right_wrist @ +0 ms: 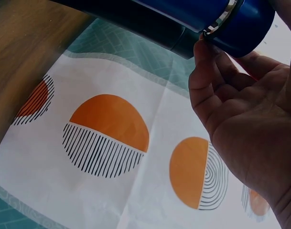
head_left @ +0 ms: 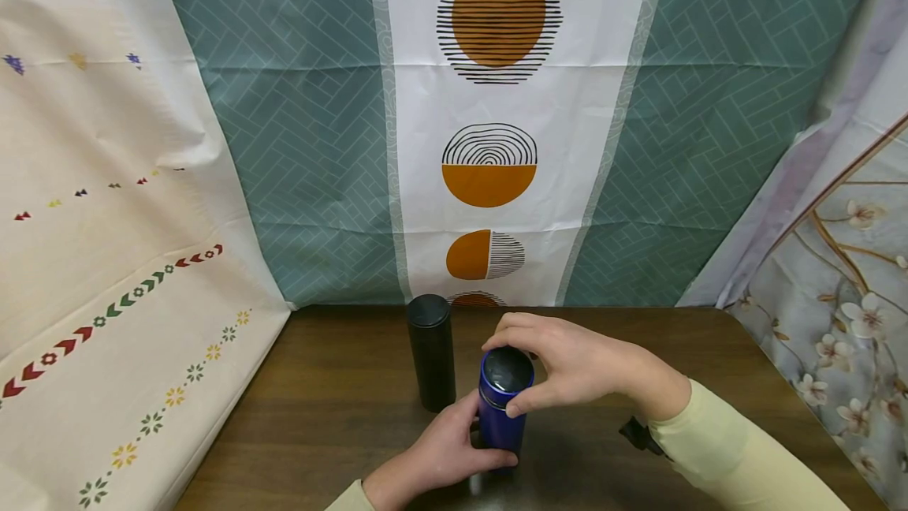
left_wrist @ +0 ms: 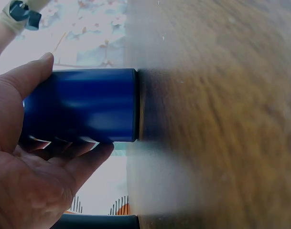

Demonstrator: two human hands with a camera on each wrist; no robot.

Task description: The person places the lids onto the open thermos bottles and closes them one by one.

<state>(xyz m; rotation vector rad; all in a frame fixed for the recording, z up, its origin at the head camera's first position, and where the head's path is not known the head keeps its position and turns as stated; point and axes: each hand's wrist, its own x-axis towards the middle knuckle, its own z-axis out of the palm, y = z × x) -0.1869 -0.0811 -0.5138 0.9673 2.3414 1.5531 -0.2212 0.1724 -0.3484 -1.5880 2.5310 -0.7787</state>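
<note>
Blue bottle [head_left: 500, 426]: upright, slightly tilted in the head view, at the middle of the counter's near part, between your two hands. Its base is at the counter [head_left: 319, 385]; in the left wrist view no clear gap shows, but you cannot tell how fully it bears on the wood. Its cap [head_left: 508, 370] has a glossy dark top, and a bright metal ring [right_wrist: 221, 19] shows at the seam in the right wrist view.

Your left hand [head_left: 454, 448] grips the lower body: fingers curled round the side, thumb on the opposite face. Your right hand [head_left: 567, 357] pinches the cap, thumb on the near side, fingers on the far side, narrowed to the cap's width; fingertips lie close by the metal ring.

Black bottle [head_left: 433, 361]: upright on the counter, beyond and left of the blue one, near but apart; no hand on it.

Pale yellow sleeves [head_left: 731, 448] cover your forearms. A dark fitting [head_left: 638, 436] shows by your right wrist.

Outward: green-and-white cloth [head_left: 319, 180] with orange circles behind, cream patterned cloth [head_left: 106, 132] at left, floral cloth [head_left: 837, 408] at right.
</note>
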